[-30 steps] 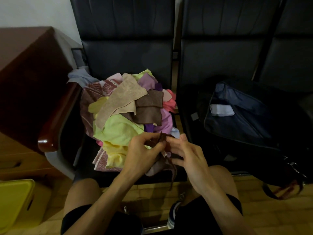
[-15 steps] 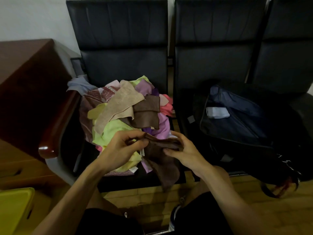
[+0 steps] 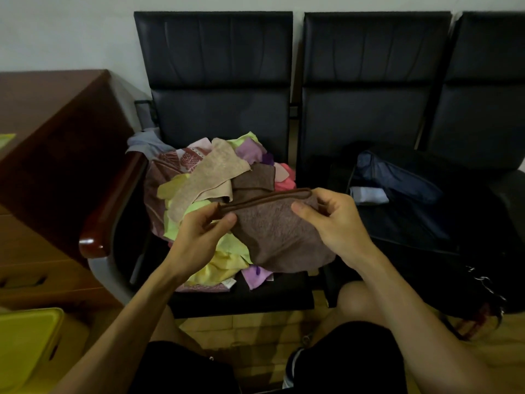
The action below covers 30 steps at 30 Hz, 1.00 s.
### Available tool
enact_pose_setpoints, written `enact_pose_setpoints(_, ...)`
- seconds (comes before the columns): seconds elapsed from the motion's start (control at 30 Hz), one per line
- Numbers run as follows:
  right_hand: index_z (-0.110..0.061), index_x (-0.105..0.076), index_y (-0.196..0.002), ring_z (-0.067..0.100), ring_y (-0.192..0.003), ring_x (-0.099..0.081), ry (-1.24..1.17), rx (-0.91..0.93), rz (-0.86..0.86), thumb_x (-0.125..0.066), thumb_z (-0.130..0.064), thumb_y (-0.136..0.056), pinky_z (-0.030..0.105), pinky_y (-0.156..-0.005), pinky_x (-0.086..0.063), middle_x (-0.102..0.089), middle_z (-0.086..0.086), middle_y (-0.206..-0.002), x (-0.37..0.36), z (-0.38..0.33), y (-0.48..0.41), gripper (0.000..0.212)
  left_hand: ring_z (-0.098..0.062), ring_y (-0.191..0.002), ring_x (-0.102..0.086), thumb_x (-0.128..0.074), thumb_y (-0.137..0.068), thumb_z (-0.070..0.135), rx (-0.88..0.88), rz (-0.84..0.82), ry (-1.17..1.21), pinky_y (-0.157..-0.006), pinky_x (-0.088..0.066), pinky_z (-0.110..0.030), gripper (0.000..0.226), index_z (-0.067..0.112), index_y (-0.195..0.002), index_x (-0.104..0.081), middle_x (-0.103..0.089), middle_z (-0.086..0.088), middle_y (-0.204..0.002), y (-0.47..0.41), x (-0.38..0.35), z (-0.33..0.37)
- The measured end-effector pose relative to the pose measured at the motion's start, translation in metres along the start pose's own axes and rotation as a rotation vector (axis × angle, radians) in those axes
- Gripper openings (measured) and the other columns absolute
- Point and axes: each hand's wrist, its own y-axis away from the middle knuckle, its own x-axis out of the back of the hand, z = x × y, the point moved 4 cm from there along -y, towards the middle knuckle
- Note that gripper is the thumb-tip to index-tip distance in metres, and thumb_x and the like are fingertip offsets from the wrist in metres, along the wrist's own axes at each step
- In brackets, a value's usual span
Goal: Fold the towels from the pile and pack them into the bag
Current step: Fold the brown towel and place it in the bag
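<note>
Centre of frame, over the front half of the left-hand seat: I hold the brown towel (image 3: 272, 234) up by its top edge.

- Left hand (image 3: 204, 234): thumb and curled fingers pinch the left end of that edge.
- Right hand (image 3: 332, 220): thumb pressed on the front face, fingers curled behind the right end.
- Towel state: two corded hems run side by side along the top, so I judge it doubled once. The body sags between my hands, and the lower edge hangs in front of the pile (image 3: 204, 177). I cannot tell whether they touch.
- Pile: many loose cloths (tan, yellow-green, purple, pink, patterned), heaped on the seat of the black bench (image 3: 216, 66), upper left of my hands.
- Bag (image 3: 412, 209): dark, mouth open, on the next seat, right of frame, well apart from the towel. A pale item (image 3: 368, 194) lies inside; I cannot tell what it is.

Judgement: first fold in hand, second fold and packing not yet done.

Risks from here:
1. Hems drift apart. Each end is held by one pinch only, so any uneven pull shears the layers and the fold goes crooked.
2. Hanging edge may snag a loose yellow-green cloth as I lift and drag it off the seat.
3. No flat surface under the towel; folding in the air lets the slack middle bunch.
4. On the reach right to the bag, a one-hand grip would let the fold drop open.
</note>
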Motion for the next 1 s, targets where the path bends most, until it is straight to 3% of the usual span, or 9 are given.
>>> enact_pose_setpoints(0.1, -0.022, -0.071, -0.097, 0.006, -0.091, -0.071, -0.029, -0.027, 0.059, -0.063, -0.009, -0.093, 0.018, -0.077, -0.054, -0.075, -0.013, -0.091, 0.0, 0.002, 0.005, 0.016, -0.014, -0.107, -0.065, -0.051, -0.097, 0.013, 0.001, -0.001, 0.106, -0.09, -0.054, -0.026, 0.028, 0.003, -0.119, -0.064, -0.071, -0.005, -0.113, 0.002, -0.011, 0.011)
enact_pose_setpoints(0.2, -0.011, -0.071, -0.101, 0.015, -0.096, -0.071, -0.317, -0.132, 0.126, -0.058, -0.011, -0.095, 0.025, -0.08, -0.056, -0.075, 0.0, -0.097, -0.001, 0.002, 0.007, 0.014, -0.007, -0.101, -0.066, -0.046, -0.098, 0.023, 0.033, 0.042, 0.198, -0.079, -0.055, -0.023, 0.028, 0.013, -0.119, -0.061, -0.071, 0.008, -0.105, 0.004, -0.023, 0.016)
enact_pose_setpoints(0.3, -0.014, -0.068, -0.105, 0.018, -0.096, -0.071, -0.57, -0.28, 0.092, -0.064, -0.024, -0.084, 0.028, -0.078, -0.058, -0.075, 0.004, -0.101, -0.008, 0.007, 0.013, 0.023, -0.012, -0.106, -0.066, -0.045, -0.101, 0.035, -0.025, 0.135, 0.173, -0.085, -0.055, -0.028, 0.025, 0.022, -0.116, -0.06, -0.07, 0.011, -0.107, 0.003, -0.031, 0.021)
enact_pose_setpoints(0.43, -0.013, -0.067, -0.111, 0.018, -0.102, -0.071, -0.384, -0.54, -0.189, -0.075, -0.014, -0.075, 0.029, -0.083, -0.057, -0.075, 0.003, -0.109, -0.041, 0.045, 0.045, 0.037, 0.0, -0.091, -0.064, -0.042, -0.105, 0.022, -0.11, 0.299, -0.024, -0.078, -0.052, -0.021, 0.016, 0.017, -0.107, -0.058, -0.066, 0.019, -0.094, -0.005, -0.026, 0.022)
enact_pose_setpoints(0.5, -0.013, -0.066, -0.114, 0.017, -0.103, -0.07, -0.396, -0.569, -0.12, -0.075, -0.012, -0.079, 0.028, -0.084, -0.057, -0.075, 0.0, -0.109, -0.04, 0.057, 0.05, 0.036, -0.001, -0.086, -0.062, -0.045, -0.104, 0.018, -0.108, 0.306, -0.133, -0.075, -0.053, -0.028, 0.014, 0.012, -0.104, -0.058, -0.062, 0.017, -0.089, -0.008, -0.022, 0.014)
enact_pose_setpoints(0.67, -0.017, -0.065, -0.113, 0.013, -0.105, -0.069, -0.217, -0.39, -0.056, -0.067, -0.009, -0.09, 0.027, -0.085, -0.057, -0.074, -0.003, -0.109, -0.029, 0.057, 0.044, 0.025, -0.007, -0.087, -0.062, -0.049, -0.102, 0.019, -0.063, 0.357, -0.221, -0.075, -0.056, -0.034, 0.01, 0.017, -0.101, -0.059, -0.061, 0.013, -0.092, -0.007, -0.006, -0.009)
enact_pose_setpoints(0.77, -0.02, -0.057, -0.128, 0.007, -0.114, -0.064, -0.156, -0.337, -0.07, -0.059, -0.012, -0.096, 0.025, -0.094, -0.053, -0.068, -0.007, -0.122, -0.037, 0.056, 0.047, 0.033, -0.01, -0.091, -0.063, -0.051, -0.102, 0.024, -0.047, 0.354, -0.267, -0.077, -0.057, -0.039, 0.011, 0.018, -0.103, -0.06, -0.062, 0.01, -0.095, -0.01, -0.003, -0.016)
enact_pose_setpoints(0.87, -0.025, -0.055, -0.13, 0.006, -0.119, -0.06, -0.15, -0.301, -0.061, -0.057, -0.017, -0.098, 0.026, -0.098, -0.051, -0.065, -0.007, -0.127, -0.038, 0.055, 0.046, 0.033, -0.003, -0.088, -0.066, -0.054, -0.101, 0.026, 0.136, 0.37, -0.129, -0.07, -0.053, -0.019, 0.022, 0.009, -0.108, -0.066, -0.067, 0.012, -0.093, -0.009, -0.004, -0.015)
enact_pose_setpoints(1.0, -0.023, -0.061, -0.12, 0.012, -0.11, -0.066, -0.388, -0.418, 0.009, -0.054, -0.014, -0.099, 0.027, -0.09, -0.055, -0.071, -0.004, -0.116, -0.038, 0.055, 0.042, 0.024, -0.027, -0.106, -0.068, -0.048, -0.085, 0.067, 0.738, 0.06, 0.651, -0.089, -0.051, -0.04, 0.064, 0.014, -0.111, -0.071, -0.074, -0.01, -0.111, 0.01, -0.027, -0.021)
